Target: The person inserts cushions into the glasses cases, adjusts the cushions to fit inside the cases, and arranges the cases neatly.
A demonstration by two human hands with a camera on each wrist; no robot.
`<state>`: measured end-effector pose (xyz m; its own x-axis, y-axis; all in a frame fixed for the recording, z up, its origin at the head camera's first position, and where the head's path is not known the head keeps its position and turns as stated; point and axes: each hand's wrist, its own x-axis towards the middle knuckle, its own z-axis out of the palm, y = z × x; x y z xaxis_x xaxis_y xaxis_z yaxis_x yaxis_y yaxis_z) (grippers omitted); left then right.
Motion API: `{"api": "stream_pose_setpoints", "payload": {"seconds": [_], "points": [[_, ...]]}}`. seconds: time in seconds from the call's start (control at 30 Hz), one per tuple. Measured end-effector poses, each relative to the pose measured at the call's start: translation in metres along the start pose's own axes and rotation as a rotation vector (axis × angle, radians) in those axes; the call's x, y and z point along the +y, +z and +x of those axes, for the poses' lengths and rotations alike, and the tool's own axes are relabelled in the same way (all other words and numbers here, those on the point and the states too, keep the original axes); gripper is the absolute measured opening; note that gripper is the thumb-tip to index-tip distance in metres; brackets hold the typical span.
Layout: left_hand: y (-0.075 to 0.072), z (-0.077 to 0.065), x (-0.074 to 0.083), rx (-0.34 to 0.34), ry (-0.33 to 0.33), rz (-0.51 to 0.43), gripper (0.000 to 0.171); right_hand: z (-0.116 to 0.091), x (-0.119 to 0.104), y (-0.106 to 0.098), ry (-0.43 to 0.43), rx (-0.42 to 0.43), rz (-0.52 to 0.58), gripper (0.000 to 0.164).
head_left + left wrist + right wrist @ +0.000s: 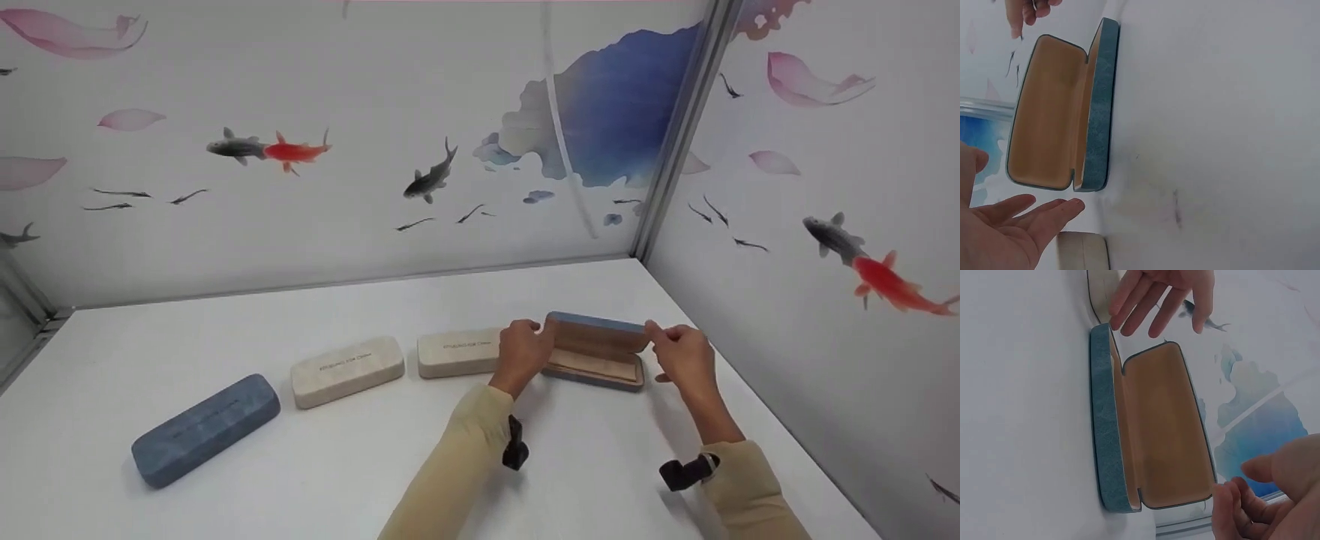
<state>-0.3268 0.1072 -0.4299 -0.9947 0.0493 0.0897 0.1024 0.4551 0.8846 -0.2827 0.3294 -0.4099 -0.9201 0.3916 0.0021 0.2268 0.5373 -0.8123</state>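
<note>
A blue glasses case stands with its lid raised, its tan lining showing. At its left end is my left hand, with fingers extended and spread in the right wrist view and no grip on the case. My right hand is at the other end, by the lid's upper corner. Its fingers are bent loosely and the thumb stands apart from them; whether a fingertip touches the lid I cannot tell. A flat, pale piece lies inside the case.
Left of the raised-lid case, a cream case lies closed, partly behind my left hand. Further left are another closed cream case and a closed blue case. Printed walls border the white table at the back and right.
</note>
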Motion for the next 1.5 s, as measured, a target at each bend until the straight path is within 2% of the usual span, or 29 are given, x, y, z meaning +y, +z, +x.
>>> {"api": "stream_pose_setpoints", "payload": {"seconds": [0.07,0.17,0.23,0.37,0.57,0.7,0.9,1.13,1.27,1.4,1.5], "points": [[0.006,-0.001,0.000,-0.002,-0.013,-0.002,0.056,0.003,0.003,0.001,0.025,0.014,0.010,0.060],[0.012,-0.001,0.001,-0.014,-0.052,0.006,0.055,0.008,0.007,0.004,0.073,-0.007,0.023,0.072],[0.013,0.002,0.003,-0.040,-0.062,0.031,0.052,0.012,0.008,0.006,0.103,-0.053,0.039,0.080],[0.011,0.008,0.007,-0.095,-0.030,0.129,0.058,0.017,0.011,0.008,0.122,-0.168,0.090,0.090],[0.012,0.012,0.009,-0.084,-0.037,0.142,0.067,0.023,0.012,0.009,0.147,-0.284,0.126,0.097],[0.013,0.013,0.007,-0.053,-0.045,0.121,0.062,0.025,0.012,0.007,0.163,-0.334,0.118,0.097],[0.013,0.014,0.004,-0.018,-0.072,0.061,0.053,0.031,0.009,-0.001,0.160,-0.421,0.046,0.096],[0.017,0.017,0.009,0.009,-0.062,0.156,0.066,0.036,0.007,-0.010,0.151,-0.499,0.001,0.088],[0.013,0.016,0.011,-0.007,-0.067,0.144,0.057,0.035,0.007,-0.011,0.145,-0.518,0.019,0.085],[0.007,0.013,0.012,-0.061,-0.052,0.090,0.050,0.033,0.009,-0.009,0.121,-0.526,0.058,0.080],[0.004,0.012,0.011,-0.105,-0.047,0.092,0.052,0.030,0.010,-0.008,0.110,-0.516,0.082,0.076]]}}
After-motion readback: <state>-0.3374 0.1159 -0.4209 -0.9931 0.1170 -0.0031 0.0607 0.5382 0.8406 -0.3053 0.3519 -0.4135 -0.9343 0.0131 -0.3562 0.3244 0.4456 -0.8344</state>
